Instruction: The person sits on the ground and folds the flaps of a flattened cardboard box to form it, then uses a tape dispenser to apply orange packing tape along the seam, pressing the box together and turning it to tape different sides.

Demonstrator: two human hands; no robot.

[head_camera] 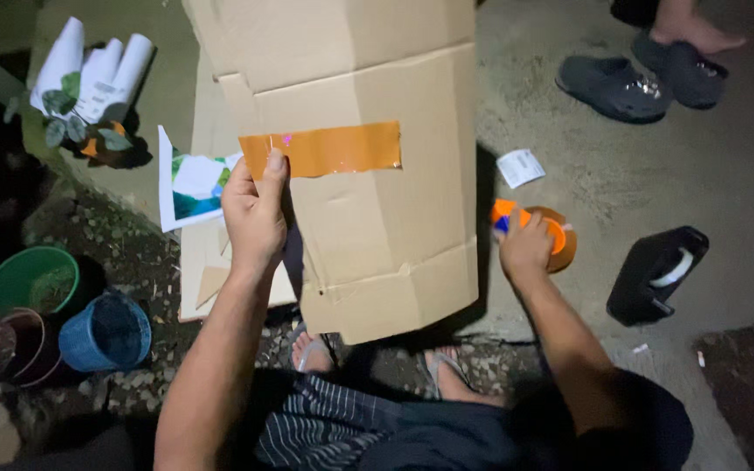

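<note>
- One left hand [253,214], thumb pressed on the left end of one strip of orange tape [323,149], fingers curled behind the left edge of the cardboard; it pinches tape and board together.
- One right hand [525,246], closed over one orange tape dispenser [550,234] that rests on the concrete floor [726,174], just off the cardboard's right edge.
- One large flattened cardboard box [377,235], tilted up over the person's lap; the tape strip lies flat across its upper middle, from the left edge toward the centre.
- One black tape dispenser [656,272] holding a white roll, on the floor to the right of the orange one, apart from it.
- One small white paper slip [520,167] on the floor above the right hand.
- One printed sheet [192,185] with green and blue patches, beside the cardboard's left edge.
- Three pots on the gravel at lower left: one green [28,277], one blue [105,331], one brown [6,346].
- Two dark clogs [613,87] at the top right corner, one with another person's bare foot resting on it.
</note>
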